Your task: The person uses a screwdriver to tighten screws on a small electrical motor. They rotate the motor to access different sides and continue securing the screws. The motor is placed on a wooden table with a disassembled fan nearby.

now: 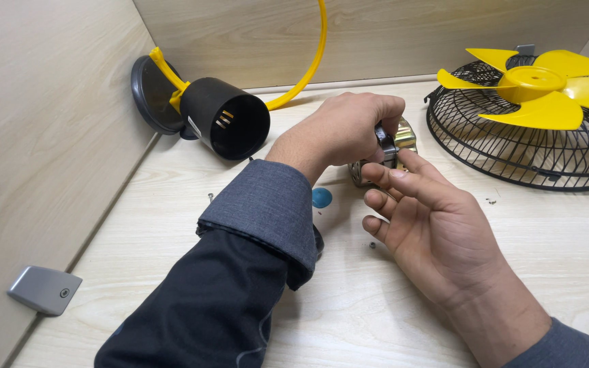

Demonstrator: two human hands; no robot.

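- Shiny metal motor part (395, 143) sits mid-frame, clamped in the left hand (339, 129); the right hand (431, 225), fingers loosely spread, touches it from below.
- Black motor housing (230, 116) with a yellow cable (311, 61) lies at upper left.
- Yellow fan blade (540, 85) rests on a black wire grille (512, 153) at upper right.
- A small blue disc (322, 197) lies on the pale wooden surface (349, 313), beside the sleeve.

Pale wood-grain tabletop (403, 320) between matching wall panels (42, 136), evenly lit.
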